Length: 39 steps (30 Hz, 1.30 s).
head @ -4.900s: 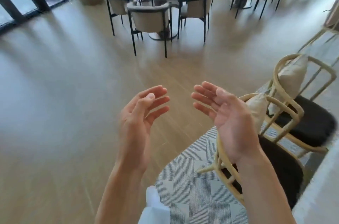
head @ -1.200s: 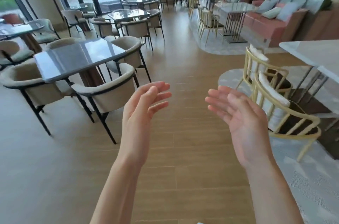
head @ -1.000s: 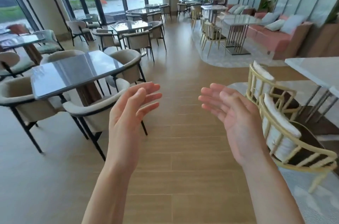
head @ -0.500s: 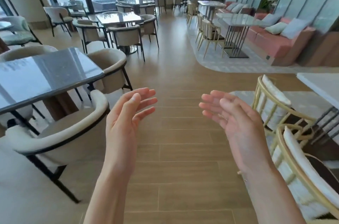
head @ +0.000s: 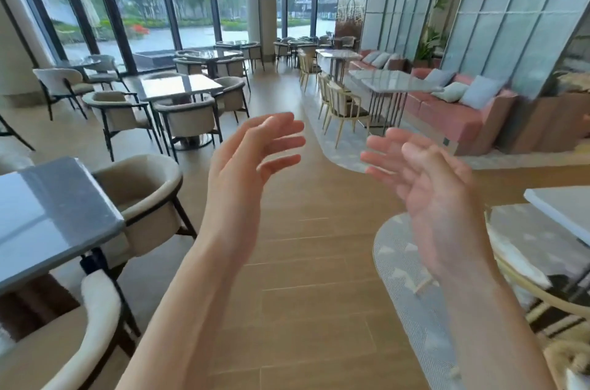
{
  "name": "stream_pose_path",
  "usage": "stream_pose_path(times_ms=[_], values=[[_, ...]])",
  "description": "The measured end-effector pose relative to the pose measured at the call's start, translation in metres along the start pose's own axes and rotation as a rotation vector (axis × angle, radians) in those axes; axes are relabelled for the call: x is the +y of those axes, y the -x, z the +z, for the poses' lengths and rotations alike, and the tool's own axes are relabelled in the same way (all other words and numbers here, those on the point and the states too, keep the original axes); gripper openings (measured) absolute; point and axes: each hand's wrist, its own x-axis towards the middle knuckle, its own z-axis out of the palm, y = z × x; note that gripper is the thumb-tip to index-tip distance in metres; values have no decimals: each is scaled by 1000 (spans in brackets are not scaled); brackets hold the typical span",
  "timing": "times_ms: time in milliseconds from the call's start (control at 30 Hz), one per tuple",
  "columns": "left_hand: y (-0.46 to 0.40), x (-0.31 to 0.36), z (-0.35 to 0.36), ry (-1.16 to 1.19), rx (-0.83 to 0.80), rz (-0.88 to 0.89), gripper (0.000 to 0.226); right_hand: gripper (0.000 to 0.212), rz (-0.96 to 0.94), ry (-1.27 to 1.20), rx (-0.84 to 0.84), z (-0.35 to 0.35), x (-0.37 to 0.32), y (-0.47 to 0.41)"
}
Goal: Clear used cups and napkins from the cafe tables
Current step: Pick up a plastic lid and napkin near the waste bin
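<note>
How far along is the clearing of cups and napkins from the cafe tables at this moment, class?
Done: nothing shows as cleared; no cup or napkin is in view. In hand: nothing, since the left hand and right hand are both open and empty, raised over the wooden floor. Left: find used items; the grey table nearby and the far tables show none here.

Open aisle flanked by furniture

The wood floor (head: 319, 262) was left bare ahead; a grey table (head: 48, 214) and cream chair (head: 143, 198) stood left, a rug (head: 415, 278) right.
</note>
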Motion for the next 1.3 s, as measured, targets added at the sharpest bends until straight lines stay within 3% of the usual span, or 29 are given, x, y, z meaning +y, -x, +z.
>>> stream_pose_path(times_ms=[433,667,800,1033,1300], values=[[-353,-106,26,54,91,149,43,20,-93,-11,-95,44,75,-386],[-518,-177,6,-8,90,177,28,21,-94,70,-110,69,156,-544],[-612,-237,-13,-36,55,174,40,21,-92,149,-101,84,223,-631],[-799,-299,-68,-115,38,153,39,22,-44,253,-162,155,324,-799],[-953,-345,-157,-278,145,209,34,41,-15,211,-390,266,434,-953]])
